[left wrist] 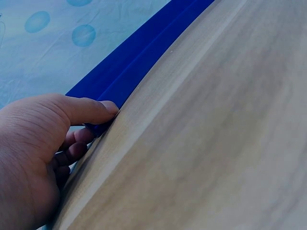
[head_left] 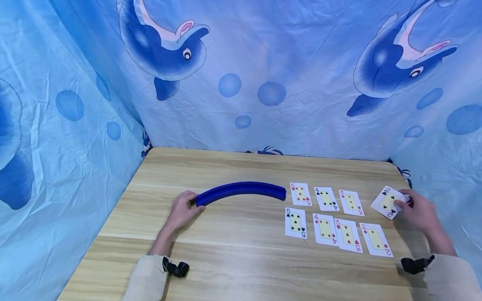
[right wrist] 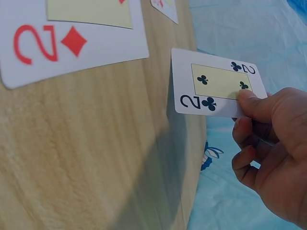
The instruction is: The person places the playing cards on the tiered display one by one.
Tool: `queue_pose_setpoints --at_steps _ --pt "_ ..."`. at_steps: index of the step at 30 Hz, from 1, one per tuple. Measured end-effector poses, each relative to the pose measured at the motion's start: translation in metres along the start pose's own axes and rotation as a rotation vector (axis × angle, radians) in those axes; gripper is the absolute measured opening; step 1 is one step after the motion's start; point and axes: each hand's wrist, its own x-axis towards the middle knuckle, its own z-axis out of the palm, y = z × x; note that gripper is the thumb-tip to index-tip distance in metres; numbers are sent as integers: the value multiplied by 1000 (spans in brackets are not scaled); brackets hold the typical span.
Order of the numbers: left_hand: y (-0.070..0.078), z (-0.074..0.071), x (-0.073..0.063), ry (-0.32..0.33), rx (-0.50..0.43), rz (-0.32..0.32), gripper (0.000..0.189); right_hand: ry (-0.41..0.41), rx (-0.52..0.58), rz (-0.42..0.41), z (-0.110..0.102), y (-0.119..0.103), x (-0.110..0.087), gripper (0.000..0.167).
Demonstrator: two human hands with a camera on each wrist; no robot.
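Note:
Thumb and fingers of my left hand (head_left: 182, 212) pinch the left end of a long, curved, grooved blue playing-card holder (head_left: 241, 188). That holder lies in an arc on the table, and the left wrist view shows the thumb on top of its near end. On the right, my right hand (head_left: 419, 211) pinches a playing card (right wrist: 220, 79), the two of clubs, by one edge, face up. The card is tilted over the table's right part and casts a shadow. Nearest to it lies the two of diamonds (head_left: 376, 239).
Several face-up cards lie in two rows between the holder and my right hand, among them the five of hearts (head_left: 300, 194) and the five of spades (head_left: 295, 223). The three of hearts (head_left: 349, 236) touches the four of diamonds (head_left: 324, 229). Blue dolphin-print curtains (head_left: 244, 62) surround the wooden table (head_left: 241, 259).

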Motion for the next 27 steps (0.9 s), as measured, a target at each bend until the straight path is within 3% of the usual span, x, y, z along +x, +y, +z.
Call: queue_pose_setpoints --at_steps 11,18,27 --pt "-1 0 -1 0 10 2 31 36 22 -8 -9 -12 -1 42" --pt "-2 0 -1 5 7 6 30 53 59 -14 -14 -31 3 41" --pt "-1 0 -1 0 10 7 30 111 110 -71 -15 -56 10 27"
